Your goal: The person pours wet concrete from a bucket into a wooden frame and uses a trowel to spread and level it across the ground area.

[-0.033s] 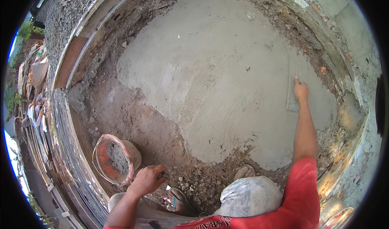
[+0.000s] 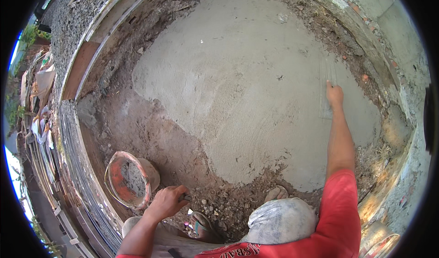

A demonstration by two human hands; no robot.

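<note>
My right hand [image 2: 334, 95] is closed around a long, flat float [image 2: 325, 106] coated in grey cement. The float lies flat on the wet concrete [image 2: 238, 75], towards the right side of the patch, with faint straight marks around it. My left hand [image 2: 165, 203] is low at the left of centre, closed around a small dark handle [image 2: 184, 197]; the rest of that tool is hidden. Just beyond that hand stands an orange bucket [image 2: 147, 180], tilted, with grey mortar residue inside.
Bare reddish soil [image 2: 151, 130] borders the concrete on the left, and rubble [image 2: 233, 203] lies close to my feet. Wooden boards [image 2: 81, 70] edge the pit at left. A low wall [image 2: 382, 61] curves along the right, and a gravel heap [image 2: 75, 15] lies at far left.
My right hand and the float have slid slightly left and away from me over the concrete. The left hand stays in place.
</note>
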